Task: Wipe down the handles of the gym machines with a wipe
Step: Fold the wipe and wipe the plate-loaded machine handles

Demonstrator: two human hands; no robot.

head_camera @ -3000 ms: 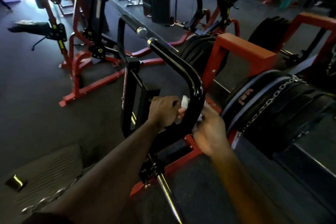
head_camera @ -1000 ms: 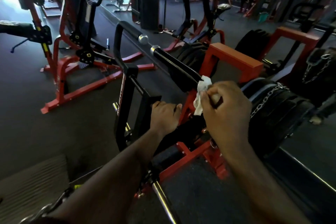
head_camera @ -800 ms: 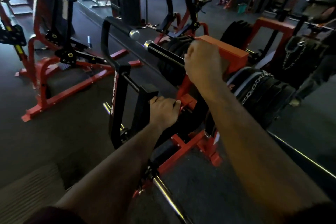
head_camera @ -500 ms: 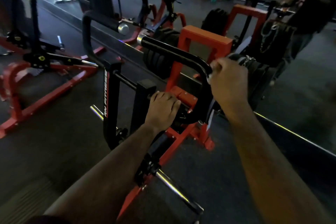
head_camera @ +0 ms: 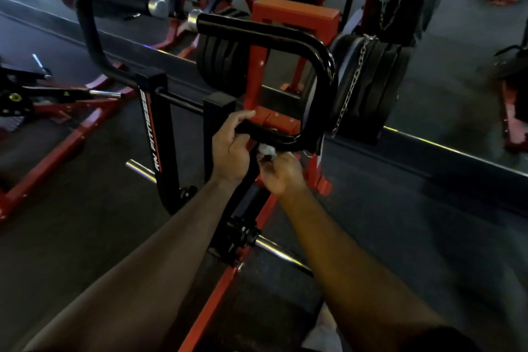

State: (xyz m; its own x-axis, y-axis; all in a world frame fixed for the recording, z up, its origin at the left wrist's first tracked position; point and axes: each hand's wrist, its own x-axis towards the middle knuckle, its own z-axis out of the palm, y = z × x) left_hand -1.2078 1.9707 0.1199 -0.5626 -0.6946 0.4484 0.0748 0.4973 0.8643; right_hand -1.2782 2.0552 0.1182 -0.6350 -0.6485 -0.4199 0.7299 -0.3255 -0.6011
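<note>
Right hand: the right hand (head_camera: 281, 171) has come down from the upper bend of the handle, where it was half a second ago, and now pinches the wipe (head_camera: 265, 149) from below.
Wipe: a small white wad, pressed against the underside of the lower bar of the black handle (head_camera: 323, 60), just right of the left hand.
Left hand: the left hand (head_camera: 231, 148) still grasps the lower bar close to the black upright, fingers curled over the top, steadying it.
Handle: a looped black tube rising to a padded top grip with a chrome cap; a second, matching handle (head_camera: 114, 1) stands to the left, untouched.
Change: the wiping has moved from the top run and outer curve to the bottom stretch.
Meaning for task: by my reading, this handle is nearly covered; the strip under the left hand and the second handle are likely still to do.
Surroundings: weight plates (head_camera: 368, 80) draped with a chain sit just behind the handle.
</note>
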